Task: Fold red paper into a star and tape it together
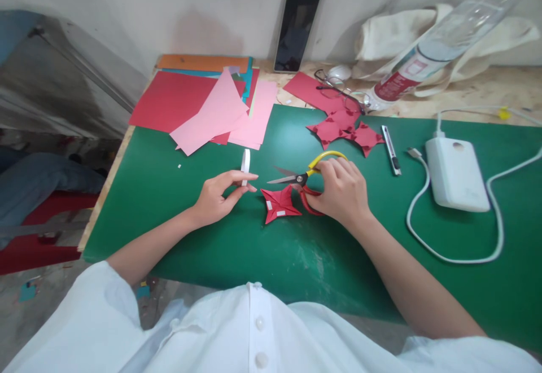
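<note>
Between the thumb and fingers of my left hand (215, 197) is a narrow roll of white tape (245, 165), held on edge. My right hand (344, 188) grips scissors (301, 179) with one yellow and one red handle loop. Their blades are parted and point left toward the tape, with a gap between. Just below the blades, a folded red paper piece (280, 203) lies on the green mat (203, 249). Two small white strips show on its folds. Further back, several similar folded red pieces (345, 130) lie close together.
Red and pink paper sheets (178, 99) are piled at the back left. A phone (298, 23) leans on the wall. Eyeglasses (339, 88), a plastic bottle (423, 62), a utility knife (390, 150) and a white power bank (457, 175) with its cable are on the right.
</note>
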Action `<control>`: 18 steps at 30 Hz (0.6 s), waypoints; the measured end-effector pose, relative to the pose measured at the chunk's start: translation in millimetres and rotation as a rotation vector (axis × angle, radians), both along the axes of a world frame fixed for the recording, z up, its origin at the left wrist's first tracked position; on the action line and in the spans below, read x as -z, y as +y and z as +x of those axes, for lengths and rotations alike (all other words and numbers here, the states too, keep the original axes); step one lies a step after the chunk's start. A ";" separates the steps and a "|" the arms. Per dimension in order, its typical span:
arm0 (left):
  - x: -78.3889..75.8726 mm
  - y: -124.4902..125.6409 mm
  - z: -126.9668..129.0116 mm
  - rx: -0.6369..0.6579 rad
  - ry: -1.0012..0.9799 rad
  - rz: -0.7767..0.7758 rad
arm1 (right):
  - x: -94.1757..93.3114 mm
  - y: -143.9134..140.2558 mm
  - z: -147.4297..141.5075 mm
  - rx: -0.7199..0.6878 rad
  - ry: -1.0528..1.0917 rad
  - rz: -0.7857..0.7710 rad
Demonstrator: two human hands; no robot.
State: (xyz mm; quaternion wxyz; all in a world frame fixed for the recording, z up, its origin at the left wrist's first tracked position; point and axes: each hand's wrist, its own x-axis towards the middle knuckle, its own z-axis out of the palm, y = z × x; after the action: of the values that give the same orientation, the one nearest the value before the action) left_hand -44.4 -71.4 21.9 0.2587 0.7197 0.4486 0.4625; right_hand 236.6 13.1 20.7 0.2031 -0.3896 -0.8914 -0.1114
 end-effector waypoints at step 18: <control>1.2 -1.1 0.5 0.016 -0.160 -0.092 | -1.1 -2.4 -1.5 -0.013 0.028 0.046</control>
State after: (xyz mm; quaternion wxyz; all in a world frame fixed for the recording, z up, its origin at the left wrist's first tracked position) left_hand -43.9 -72.5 20.6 0.3303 0.6713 0.4416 0.4953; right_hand 235.1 10.8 21.8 0.2251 -0.3806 -0.8881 -0.1253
